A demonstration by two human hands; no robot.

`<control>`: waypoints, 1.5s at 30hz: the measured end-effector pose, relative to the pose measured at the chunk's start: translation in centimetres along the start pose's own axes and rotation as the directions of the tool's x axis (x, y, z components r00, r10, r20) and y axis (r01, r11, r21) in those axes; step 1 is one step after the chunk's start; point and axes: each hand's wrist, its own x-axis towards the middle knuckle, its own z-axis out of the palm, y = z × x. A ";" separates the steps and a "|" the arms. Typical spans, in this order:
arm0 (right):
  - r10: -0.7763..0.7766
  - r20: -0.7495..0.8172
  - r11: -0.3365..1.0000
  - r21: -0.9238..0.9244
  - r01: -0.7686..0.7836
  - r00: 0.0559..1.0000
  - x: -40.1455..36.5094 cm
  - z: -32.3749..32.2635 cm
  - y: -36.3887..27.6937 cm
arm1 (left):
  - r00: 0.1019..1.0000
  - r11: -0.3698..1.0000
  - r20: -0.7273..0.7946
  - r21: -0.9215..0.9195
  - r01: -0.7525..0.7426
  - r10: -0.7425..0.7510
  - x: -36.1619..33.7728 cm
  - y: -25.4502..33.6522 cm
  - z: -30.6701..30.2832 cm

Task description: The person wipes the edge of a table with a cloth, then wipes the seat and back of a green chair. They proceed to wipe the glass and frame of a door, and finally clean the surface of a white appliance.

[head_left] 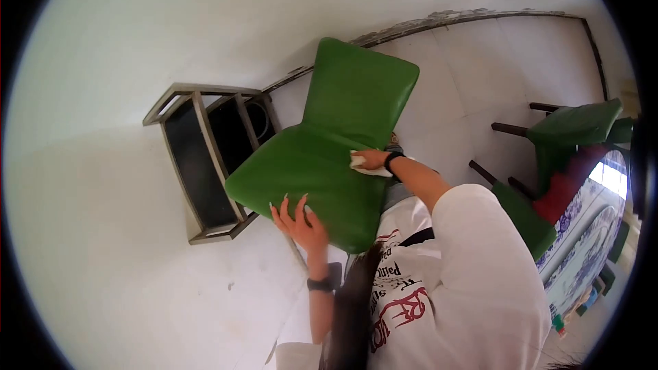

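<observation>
A green padded chair point(301, 157) fills the middle of the view, its two cushioned panels meeting at a crease. My left hand point(305, 229) rests on the near left edge of the closer panel, fingers spread and nothing held in them. A dark band circles that wrist. My right hand point(370, 158) is closed on a white cloth point(373, 170), pressed against the same panel near its right edge. Part of the cloth is hidden under the fingers. There is a black band on the right wrist too.
A metal-framed rack with dark panels point(199, 164) stands against the pale wall at left. More green chairs point(576, 123) surround a table with a floral top point(582, 247) at right. Red fabric point(558, 195) hangs beside it. Light tiles point(473, 68) cover the floor.
</observation>
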 end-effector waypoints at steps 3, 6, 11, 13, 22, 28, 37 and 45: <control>0.003 0.201 0.982 0.186 -0.041 0.980 -4.4 -2.1 3.3 | 1.000 1.000 -0.008 0.020 -0.004 0.004 0.3 0.0 0.1; -0.039 0.021 0.992 0.122 0.036 0.999 -6.6 -2.2 1.9 | 1.000 1.000 -0.007 0.018 -0.020 0.020 0.3 -0.1 0.1; -0.180 -0.020 0.984 0.002 0.180 0.983 -7.7 -4.1 -9.1 | 0.999 0.999 -0.010 0.025 -0.048 0.049 0.2 0.1 -0.4; -0.371 -0.071 0.927 0.024 0.374 0.926 -7.6 -3.9 -14.1 | 0.999 0.998 0.003 0.043 -0.051 0.051 0.0 -0.2 -0.5; -0.607 -0.169 0.775 0.090 0.626 0.776 -12.5 -2.1 -29.0 | 0.995 0.657 -0.084 -0.754 -0.031 -0.049 -1.4 -1.0 -4.1; -0.545 -0.199 0.821 -0.323 0.470 0.815 -14.7 -0.6 -27.1 | 0.970 0.771 -0.056 -0.597 -0.223 0.238 -3.0 -3.0 -3.2; -0.316 0.045 0.947 -0.051 0.318 0.948 -15.8 -3.8 -19.7 | 0.944 0.934 0.161 -0.264 -0.241 0.289 -4.3 1.8 -1.4; -0.172 0.288 0.947 -0.216 0.239 0.942 -8.9 -10.1 -9.5 | 0.967 0.996 0.255 0.089 -0.018 -0.006 -6.6 6.1 0.1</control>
